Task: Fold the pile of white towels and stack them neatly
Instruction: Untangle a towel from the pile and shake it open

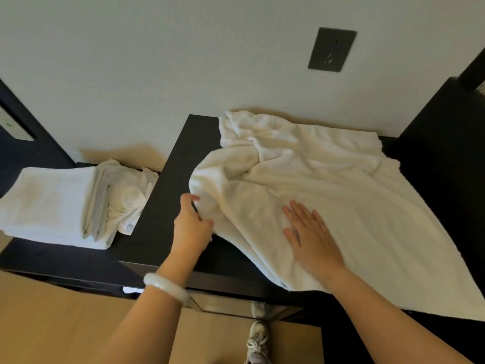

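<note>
**A:** Entry one: the work in hand?

**B:** One large towel (328, 195), white and rumpled, spread over the desk (168, 185), with its near edge hanging off the front. Left hand (193, 224): grip closed on the towel's left edge. Right hand (312, 237): grip wide, palm flat on the cloth, holding nothing.

**A:** Handling note?

**B:** By my reading, the step is smoothing before the first fold. Keep the flat palm as an anchor. Draw the pinched edge outward and taut, so the bunched ridge near the wall flattens. Square the corners before folding, or the crease will likely skew. The cloth looks limp, so the overhang could drag it off the front.

**A:** Entry two: containers?

**B:** None in view. The nearest thing to storage is a lower ledge (65, 258), left of the desk. It bears one folded stack (47, 206), edges roughly aligned. One crumpled towel (131, 190) touches the stack's right side and is not yet folded.
</note>
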